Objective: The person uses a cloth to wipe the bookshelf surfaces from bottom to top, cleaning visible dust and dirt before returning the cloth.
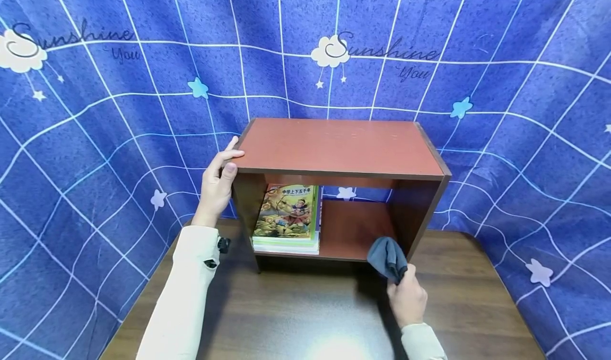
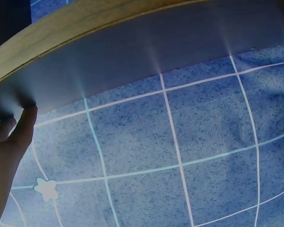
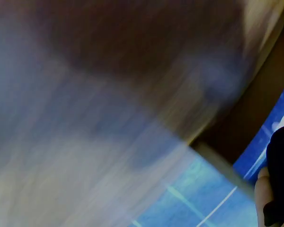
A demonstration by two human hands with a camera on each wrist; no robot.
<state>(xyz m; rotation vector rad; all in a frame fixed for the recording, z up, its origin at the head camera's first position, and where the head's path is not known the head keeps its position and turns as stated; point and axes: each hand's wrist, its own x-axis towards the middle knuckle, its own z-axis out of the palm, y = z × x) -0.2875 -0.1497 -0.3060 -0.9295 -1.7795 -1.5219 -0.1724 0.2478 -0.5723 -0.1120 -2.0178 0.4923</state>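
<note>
A small brown shelf unit [image 1: 341, 147] with a reddish top stands on the wooden table. At its upper left front corner, my left hand [image 1: 216, 186] rests with the fingers along the side and top edge. The left wrist view shows fingertips [image 2: 28, 116] against the dark side panel [image 2: 132, 52]. In my right hand [image 1: 409, 300] I grip a dark grey-blue cloth [image 1: 384, 256], which bunches out in front of the shelf's lower right opening. Blur fills much of the right wrist view, where something black [image 3: 280, 172] shows at the right edge.
Books [image 1: 286, 211] lie stacked in the left part of the shelf, an illustrated cover on top. The wooden table [image 1: 296, 307] extends in front and to both sides. A blue curtain [image 1: 296, 73] with white grid lines, stars and clouds hangs behind and around.
</note>
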